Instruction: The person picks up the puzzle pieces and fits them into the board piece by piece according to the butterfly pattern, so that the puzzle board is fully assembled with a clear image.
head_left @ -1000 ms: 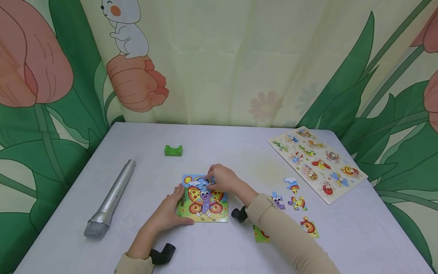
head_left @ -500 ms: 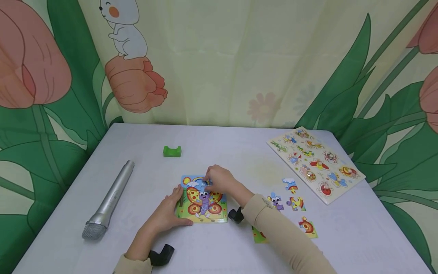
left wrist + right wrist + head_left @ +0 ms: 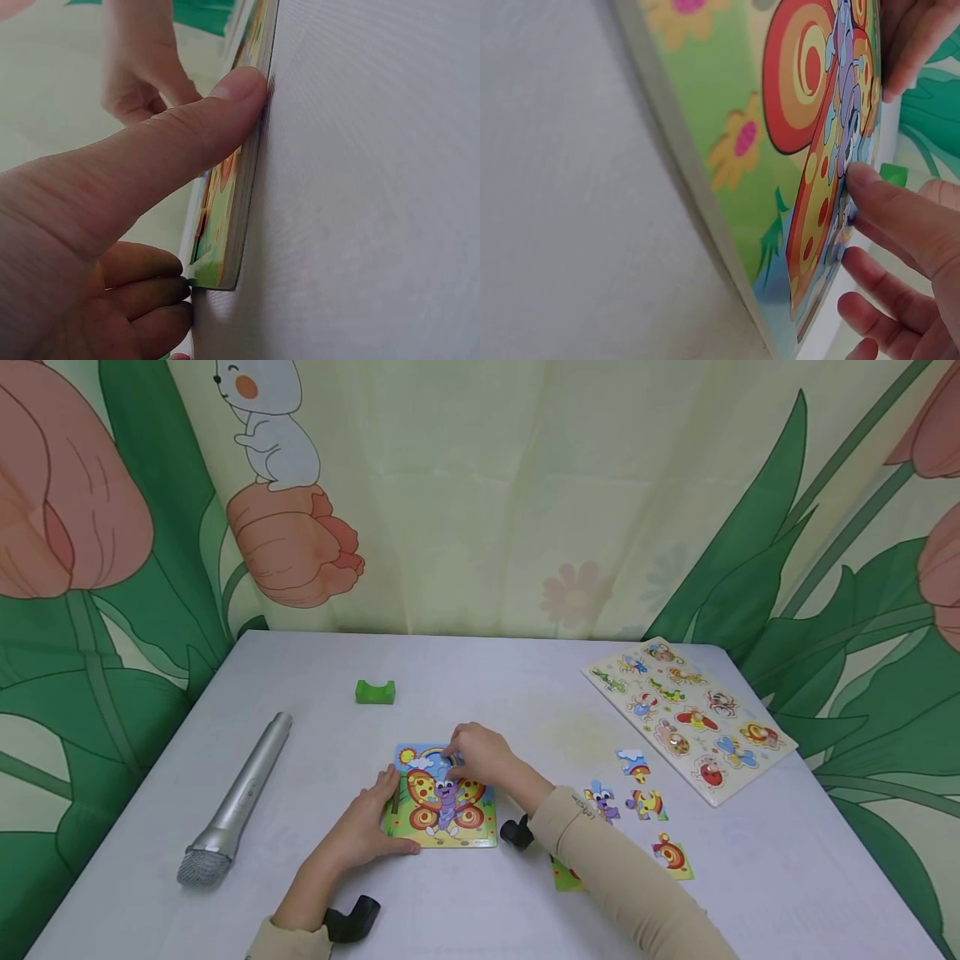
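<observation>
Hardly changed: still bracing the butterfly puzzle [image 3: 447, 818] with spread left hand [image 3: 363, 824], touching its top with right hand [image 3: 483, 755], too hidden to tell if pinching, so no further along.

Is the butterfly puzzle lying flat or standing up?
Flat: the head view shows the butterfly puzzle lying picture-side up on the white table.

The square butterfly jigsaw puzzle [image 3: 444, 806] lies flat, picture up, between the two hands. Its pale edge runs under the left hand's [image 3: 365, 828] thumb, its left side along that hand's fingers. A sunny corner sits near the left fingertips; the rainbow and sky are partly hidden beneath the right hand [image 3: 483, 753]. Nearer the wrists, the purple butterfly spreads red-and-yellow wings over green.
</observation>
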